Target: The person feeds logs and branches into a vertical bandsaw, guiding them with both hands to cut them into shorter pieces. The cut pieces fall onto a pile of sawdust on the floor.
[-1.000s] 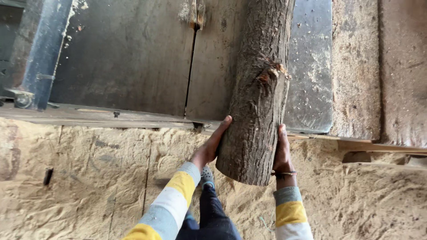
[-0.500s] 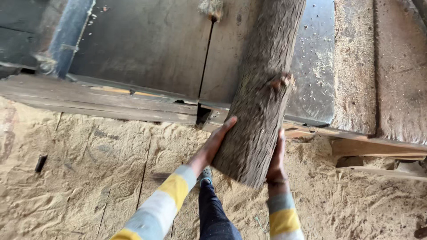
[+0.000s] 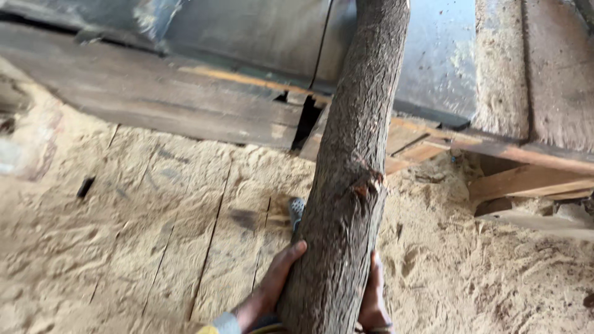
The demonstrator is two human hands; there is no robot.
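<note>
Where the view begins, at the bottom edge, the left hand [image 3: 272, 286] cups one side of a rough-barked log [image 3: 352, 185] and the right hand [image 3: 373, 297] presses the opposite side, both grasping its near end with fingers spread along the bark; the thumbs are hidden behind the wood. A striped cuff [image 3: 224, 324] shows at the left wrist. The log runs away from the person, rising from between the hands up across a wooden edge and onto a grey metal tabletop [image 3: 433, 68], its far end out of view. A torn knot scar [image 3: 365, 182] marks the bark about halfway along.

To handle this well, I judge the palms should stay opposed and low on the log so it cannot roll, with pressure even on both sides, and the fingers kept clear of the wooden edge where the log bears down. The weight seems to rest partly on that edge, so a steady, straight line along the log's axis would likely keep it from swinging sideways.

Beneath the hands lies a plank floor [image 3: 185, 247] thick with pale sawdust, heaped loosely to the right. Beyond it a dark, worn timber beam [image 3: 185, 105] fronts the tabletop, with a gap where boards meet. Lighter wooden rails [image 3: 526, 182] sit at right.
</note>
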